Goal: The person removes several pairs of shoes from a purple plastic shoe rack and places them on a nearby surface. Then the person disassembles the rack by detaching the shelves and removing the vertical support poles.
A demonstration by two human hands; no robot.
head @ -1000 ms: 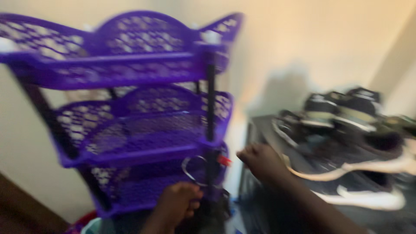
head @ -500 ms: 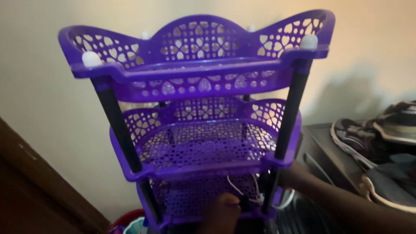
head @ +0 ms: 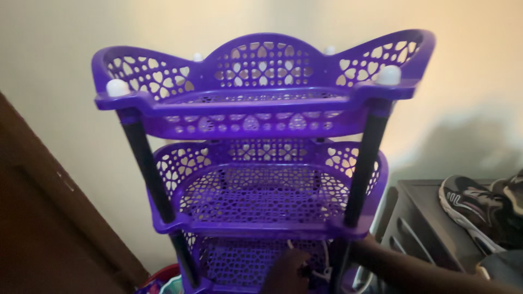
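A small dark object, too hidden to be identified, appears to be pinched by the left hand [head: 289, 270] at the front rim of the lowest tier, though how firmly the fingers are closed cannot be told from this view. A thin white cord [head: 326, 261] is seen looping just beside that hand, in front of the bottom basket. The right hand is hidden behind the right front post [head: 364, 163]; only the right forearm [head: 414, 269] is shown, reaching in from the lower right, so its grip cannot be judged.

Both arms are directed at the base of a purple plastic three-tier rack [head: 261, 179], which is stood upright against a cream wall [head: 65, 49]. Its baskets are perforated with heart and flower cut-outs, and scalloped back walls are raised behind each tier. The tiers are joined by black posts, the left front one [head: 147, 169] slightly tilted in the view, and the top corners are capped with white knobs [head: 117, 87].

To the right of the rack, a dark low cabinet [head: 425, 218] is placed near it, with dark sneakers with white soles [head: 474, 209] laid on top. A brown wooden panel [head: 49, 218] is seen at the left edge, and some coloured items [head: 163, 280] lie on the floor by the rack's left foot.
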